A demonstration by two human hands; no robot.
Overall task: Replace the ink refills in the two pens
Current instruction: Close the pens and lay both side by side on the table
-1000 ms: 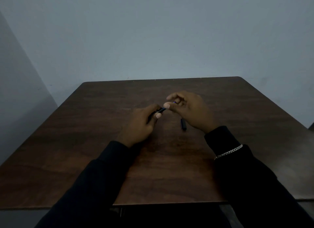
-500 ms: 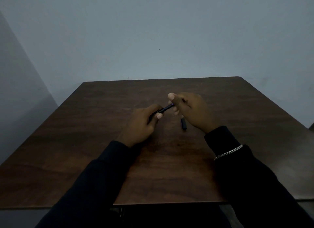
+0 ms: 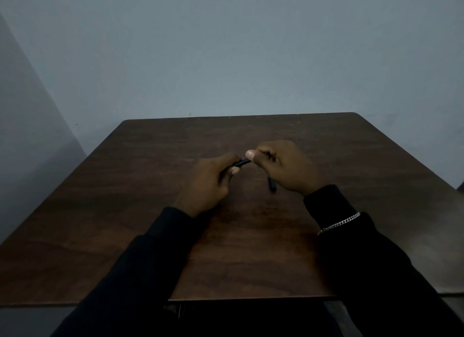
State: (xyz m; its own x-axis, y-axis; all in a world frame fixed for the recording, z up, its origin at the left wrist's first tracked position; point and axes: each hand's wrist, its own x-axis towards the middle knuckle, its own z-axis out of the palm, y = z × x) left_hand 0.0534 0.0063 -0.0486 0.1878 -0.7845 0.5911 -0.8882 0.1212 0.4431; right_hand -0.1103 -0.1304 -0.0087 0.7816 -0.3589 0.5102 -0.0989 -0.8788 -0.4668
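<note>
Dark pen [image 3: 241, 162] — pinched between left hand [image 3: 206, 186] and right hand [image 3: 283, 168].

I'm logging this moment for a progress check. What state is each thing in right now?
pen: held between both hands; whether it is assembled cannot be told.
left hand: grips one end of the pen.
right hand: pinches the other end.
second dark piece: lies on the table by the right hand, part hidden.
</note>
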